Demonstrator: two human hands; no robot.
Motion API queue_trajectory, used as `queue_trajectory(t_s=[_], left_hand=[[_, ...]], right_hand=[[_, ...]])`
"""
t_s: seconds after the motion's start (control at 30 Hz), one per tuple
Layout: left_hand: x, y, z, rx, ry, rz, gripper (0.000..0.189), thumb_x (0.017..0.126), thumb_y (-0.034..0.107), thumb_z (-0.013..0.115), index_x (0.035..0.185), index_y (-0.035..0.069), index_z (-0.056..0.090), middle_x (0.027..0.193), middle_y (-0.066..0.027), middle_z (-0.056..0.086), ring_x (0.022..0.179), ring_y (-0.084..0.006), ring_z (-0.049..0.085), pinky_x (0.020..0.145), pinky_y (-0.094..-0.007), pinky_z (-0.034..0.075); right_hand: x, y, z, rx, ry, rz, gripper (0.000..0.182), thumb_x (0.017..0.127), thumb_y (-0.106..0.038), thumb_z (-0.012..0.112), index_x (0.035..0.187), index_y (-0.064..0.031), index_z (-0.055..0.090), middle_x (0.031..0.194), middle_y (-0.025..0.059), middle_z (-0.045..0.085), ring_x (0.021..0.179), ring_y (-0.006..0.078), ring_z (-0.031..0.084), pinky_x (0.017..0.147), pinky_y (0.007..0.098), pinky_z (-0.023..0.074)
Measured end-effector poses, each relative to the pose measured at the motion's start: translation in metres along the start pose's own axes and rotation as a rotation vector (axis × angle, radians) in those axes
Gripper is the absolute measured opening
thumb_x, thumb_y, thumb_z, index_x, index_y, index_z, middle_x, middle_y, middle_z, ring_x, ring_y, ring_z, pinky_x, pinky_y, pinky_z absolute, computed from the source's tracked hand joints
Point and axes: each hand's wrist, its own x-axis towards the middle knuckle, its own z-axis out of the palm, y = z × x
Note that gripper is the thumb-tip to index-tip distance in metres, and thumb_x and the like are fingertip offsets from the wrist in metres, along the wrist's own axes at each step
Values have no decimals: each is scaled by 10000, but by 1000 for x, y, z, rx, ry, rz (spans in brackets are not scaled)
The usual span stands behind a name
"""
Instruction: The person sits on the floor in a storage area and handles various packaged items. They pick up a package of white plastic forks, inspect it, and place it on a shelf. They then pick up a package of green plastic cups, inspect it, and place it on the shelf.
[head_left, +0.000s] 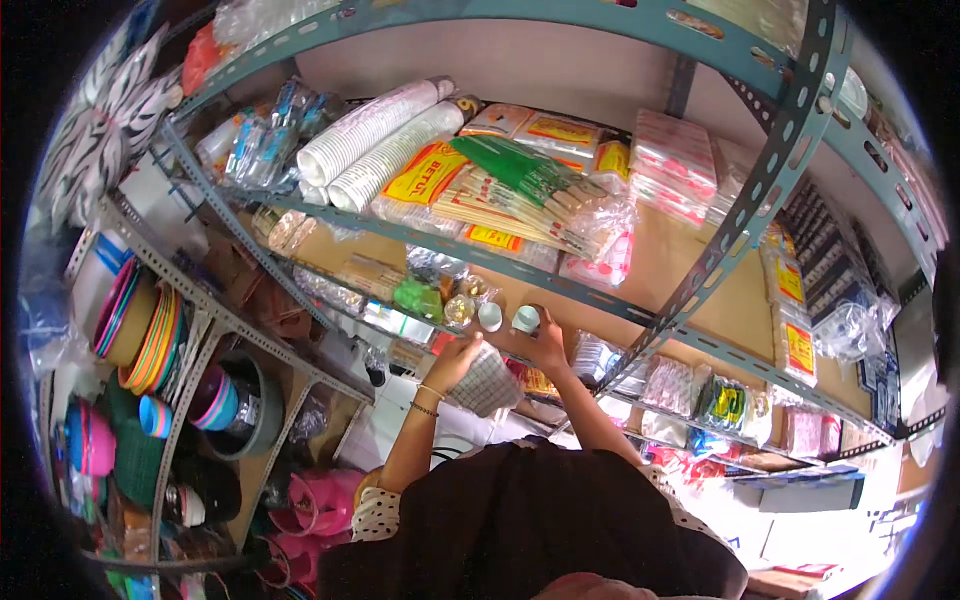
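Note:
My left hand (456, 361) grips a checked cloth (487, 381), which hangs down in front of the lower shelf. At that shelf, my right hand (546, 341) has its fingers around a small pale cup (526, 319). A second pale cup (490, 316) stands just left of it, apart from both hands. Left of this cup are small clear-wrapped gold-coloured items (459, 309) and a green packet (418, 300).
A perforated metal shelf edge (480, 259) runs above my hands, and a slanted upright (720, 247) stands to the right. The shelf above holds stacked paper cups (375, 131) and bundled wooden skewers (510, 206). Colourful plastic basins (154, 337) fill shelves at left.

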Motion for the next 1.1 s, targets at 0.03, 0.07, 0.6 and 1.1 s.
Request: queue_trajectory(t_s=[0.03,0.07,0.6,1.1], left_hand=[[3,-8,4,7,-20,140,365,920,353,536,1034,14,613,872,-155,652,798,-261,622,723,-357,466],[5,-15,6,13,-37,278,371,908,349,555,1101,34,589,877,-172,641,779,-297,628,697,-377,478],[24,42,24,233,-163,766,795,673,197,773,1354,86,375,1367,-102,432,1210,-298,477,919,-372,471],[47,7,73,-436,-259,416,703,679,151,801,1210,42,354,1088,-98,512,912,-183,593,746,-311,510]], right_hand=[[-2,-11,-5,10,-1,7,557,727,-166,750,1190,-7,485,1012,163,641,931,263,650,799,364,534],[-6,-24,-8,0,-9,30,571,732,-161,752,1208,2,481,1008,151,650,900,228,659,781,340,546],[-25,-55,-58,370,-221,380,569,790,-301,722,1237,-13,520,975,92,631,809,130,607,697,269,509],[-15,-47,-52,539,-190,569,545,879,-432,590,1226,-21,502,1095,96,600,924,165,588,712,298,497]])
